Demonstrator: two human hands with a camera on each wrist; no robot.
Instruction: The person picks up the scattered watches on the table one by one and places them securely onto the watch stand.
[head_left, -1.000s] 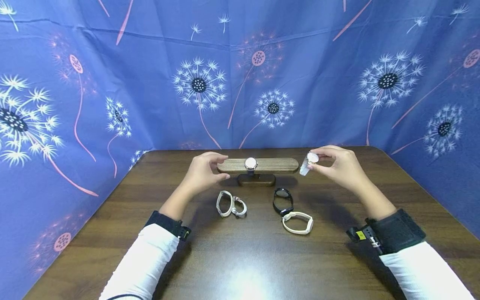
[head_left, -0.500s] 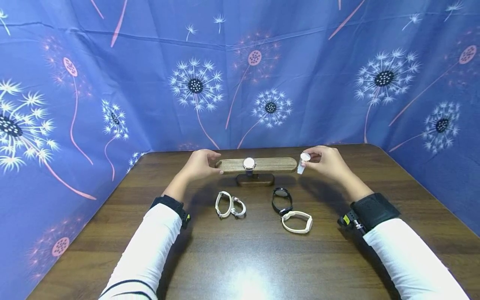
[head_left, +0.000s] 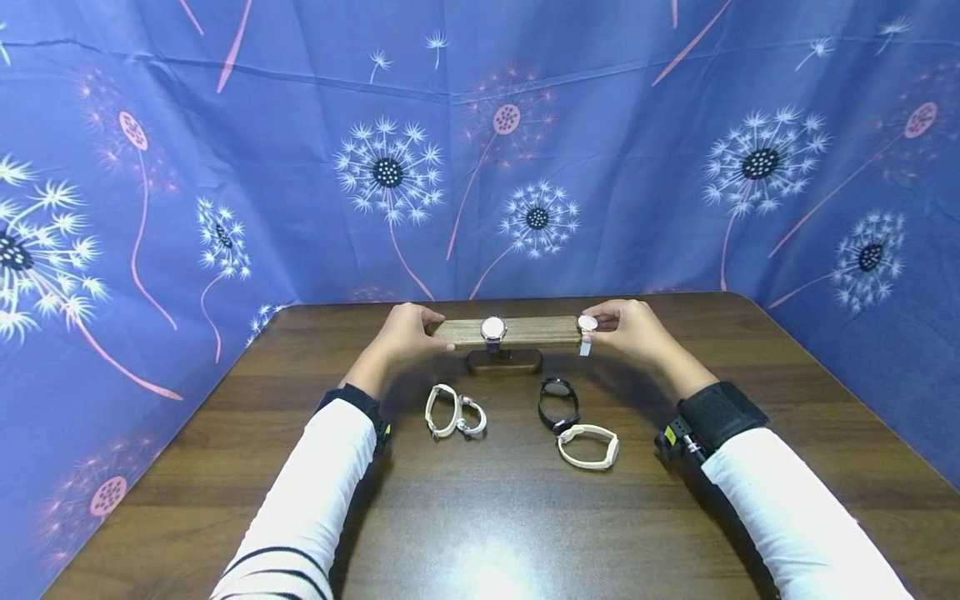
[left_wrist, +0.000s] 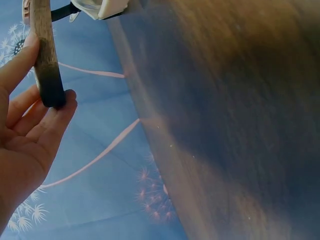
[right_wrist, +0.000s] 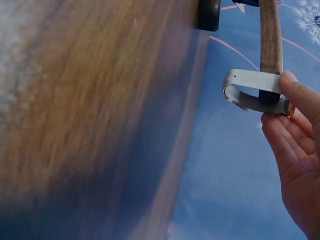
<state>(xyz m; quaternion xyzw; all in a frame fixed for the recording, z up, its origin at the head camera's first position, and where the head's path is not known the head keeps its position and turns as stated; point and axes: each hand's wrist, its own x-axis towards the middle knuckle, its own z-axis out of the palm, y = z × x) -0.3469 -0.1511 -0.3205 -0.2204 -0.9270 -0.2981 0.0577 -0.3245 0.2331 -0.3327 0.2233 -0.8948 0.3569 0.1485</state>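
My left hand [head_left: 405, 337] grips the left end of a wooden bar [head_left: 540, 331], the top of a watch stand with a dark base [head_left: 504, 361]. In the left wrist view, thumb and fingers lie on either side of the bar [left_wrist: 47, 55]. A round-faced watch with a dark strap [head_left: 493, 329] sits around the bar's middle. My right hand [head_left: 633, 332] pinches a white-strapped watch [head_left: 588, 323] by its case at the bar's right end. In the right wrist view, its closed strap [right_wrist: 252, 78] loops around the bar's tip and hangs loosely to one side.
In front of the stand on the brown table [head_left: 420, 517] lie a cream looped watch band [head_left: 455, 404], a smaller white one [head_left: 474, 432], a black watch [head_left: 557, 387] and a cream wristband [head_left: 612, 450]. A blue dandelion-print cloth [head_left: 300, 208] hangs behind.
My right hand has moved left with the white-strapped watch, from beside the bar onto its right end. My left hand has closed on the bar's left end.
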